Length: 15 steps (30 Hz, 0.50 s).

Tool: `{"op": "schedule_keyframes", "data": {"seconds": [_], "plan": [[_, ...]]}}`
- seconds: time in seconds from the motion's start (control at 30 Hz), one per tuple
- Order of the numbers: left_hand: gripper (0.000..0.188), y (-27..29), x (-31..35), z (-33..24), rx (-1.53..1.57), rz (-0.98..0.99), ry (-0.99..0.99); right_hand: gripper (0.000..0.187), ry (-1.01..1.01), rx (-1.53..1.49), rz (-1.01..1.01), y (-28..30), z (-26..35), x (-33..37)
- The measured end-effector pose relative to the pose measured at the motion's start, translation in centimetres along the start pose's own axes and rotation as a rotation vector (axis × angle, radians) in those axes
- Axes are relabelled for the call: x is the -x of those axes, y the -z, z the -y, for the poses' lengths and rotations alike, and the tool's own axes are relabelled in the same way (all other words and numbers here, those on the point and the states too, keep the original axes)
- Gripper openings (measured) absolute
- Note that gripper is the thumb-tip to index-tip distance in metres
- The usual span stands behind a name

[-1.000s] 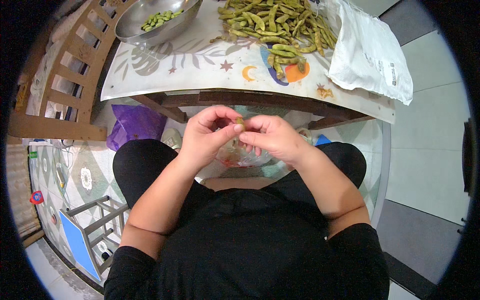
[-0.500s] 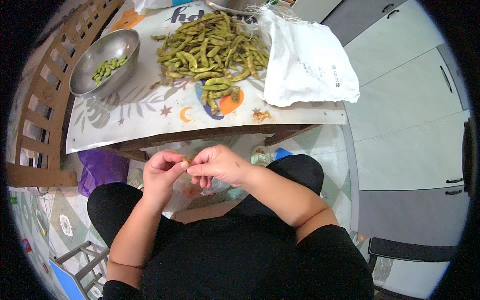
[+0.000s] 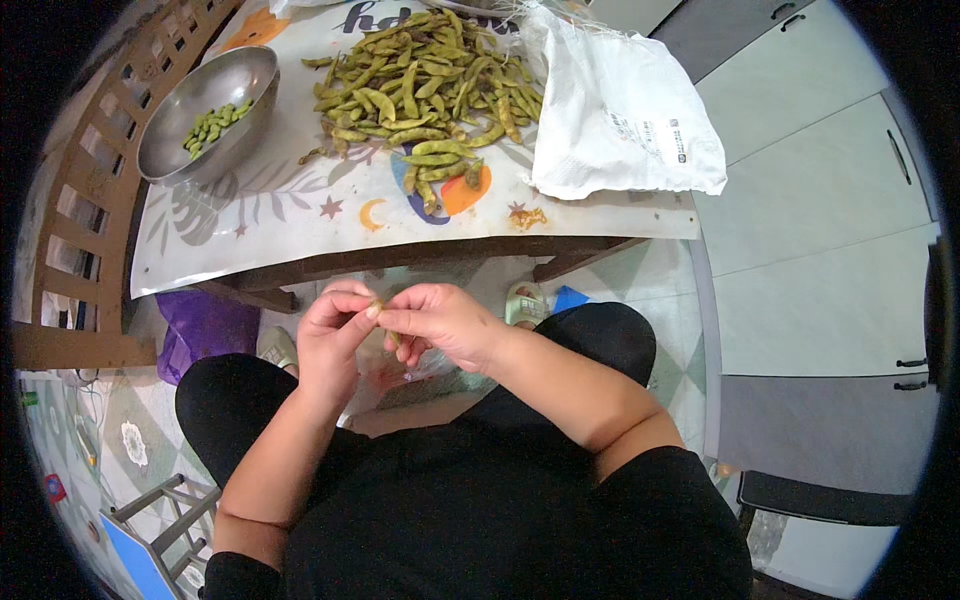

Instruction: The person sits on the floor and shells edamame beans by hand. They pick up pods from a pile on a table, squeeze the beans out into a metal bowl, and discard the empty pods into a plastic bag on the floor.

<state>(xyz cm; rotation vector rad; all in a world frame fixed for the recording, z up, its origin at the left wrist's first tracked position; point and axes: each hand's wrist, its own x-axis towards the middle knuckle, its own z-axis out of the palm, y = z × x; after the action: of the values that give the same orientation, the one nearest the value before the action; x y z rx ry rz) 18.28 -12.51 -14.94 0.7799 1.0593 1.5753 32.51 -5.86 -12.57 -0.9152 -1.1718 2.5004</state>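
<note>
Fingers (image 3: pixel 345 300): left hand (image 3: pixel 330 350) and right hand (image 3: pixel 445 322) meet, tips pinched nearly closed on one pod (image 3: pixel 377 303)!
Pod: mostly hidden, held out short of the counter (image 3: pixel 285 235); surely light, thin-skinned, maybe slick, so pinch the seam near one end, gently.
Pile (image 3: pixel 425 90): more pods up on the counter.
Bowl (image 3: pixel 245 80): green beans (image 3: pixel 213 130), loose, left of the pile.

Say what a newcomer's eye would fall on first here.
Probably the heap of green pods mid-table, with a metal bowl of shelled beans to its left and a white sack to its right. Next, the left hand and right hand, meeting just in front of the table around what looks like a mostly hidden pod.
</note>
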Motion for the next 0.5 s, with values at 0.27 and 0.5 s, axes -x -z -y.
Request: {"op": "schedule_keyframes", "data": {"seconds": [0.27, 0.5], "plan": [[0.002, 0.20, 0.24, 0.33, 0.411, -0.024, 0.288, 0.015, 0.096, -0.006, 0.004, -0.05, -0.68, -0.48], [0.003, 0.77, 0.26, 0.76, 0.556, 0.095, 0.373, 0.016, 0.112, 0.014, -0.002, -0.37, -0.56, -0.36]]}}
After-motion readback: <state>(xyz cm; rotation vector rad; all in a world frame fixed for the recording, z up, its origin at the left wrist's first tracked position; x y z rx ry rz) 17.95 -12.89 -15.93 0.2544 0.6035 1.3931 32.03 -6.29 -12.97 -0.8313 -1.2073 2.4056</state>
